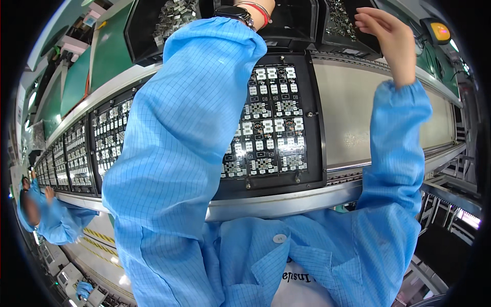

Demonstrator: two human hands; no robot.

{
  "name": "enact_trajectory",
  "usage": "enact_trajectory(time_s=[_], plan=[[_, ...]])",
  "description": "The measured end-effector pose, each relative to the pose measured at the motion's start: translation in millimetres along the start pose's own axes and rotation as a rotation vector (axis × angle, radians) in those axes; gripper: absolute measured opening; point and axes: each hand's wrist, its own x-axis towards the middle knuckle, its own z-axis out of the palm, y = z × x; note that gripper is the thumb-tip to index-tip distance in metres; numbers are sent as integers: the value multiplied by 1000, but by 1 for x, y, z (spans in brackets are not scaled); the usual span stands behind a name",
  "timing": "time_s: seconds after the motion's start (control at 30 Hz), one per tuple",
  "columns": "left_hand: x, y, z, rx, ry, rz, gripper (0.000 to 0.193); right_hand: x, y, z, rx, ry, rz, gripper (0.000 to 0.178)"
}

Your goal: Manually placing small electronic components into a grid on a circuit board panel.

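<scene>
My left forearm reaches across the board panel to the black bins at the top. My left hand [265, 8], with a dark watch and a red cord at the wrist, is cut off by the upper edge, its fingers out of sight. At the upper right, my right hand [394, 38] hangs beside a black bin of small metal parts [341, 20]. Its fingers stretch loosely leftward, slightly bent, and nothing shows between them. Below my left sleeve lies a panel of circuit boards [276, 120] in a black carrier tray [318, 148], partly covered by the sleeve.
Another black bin holds silvery metal parts [176, 20]. More carriers with boards [110, 130] line the conveyor to the left. A pale belt [342, 112] runs right of the tray, bordered by a metal rail [286, 202]. A co-worker in blue [64, 222] is at far left. A yellow-black device [439, 31] stands upper right.
</scene>
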Motion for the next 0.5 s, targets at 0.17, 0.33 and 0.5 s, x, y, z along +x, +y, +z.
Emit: enact_trajectory(time_s=[0.17, 0.33, 0.5], plan=[[4, 10, 1, -1, -18, -29, 23, -27, -37, 25, 70, -186, -59, 14], [-21, 9, -63, -211, 272, 1, 10, -53, -43, 106, -24, -451, -246, 12], [-66, -3, -111, -507, 453, 199, 11, -58, -11, 145, -46, -491, -299, 11]])
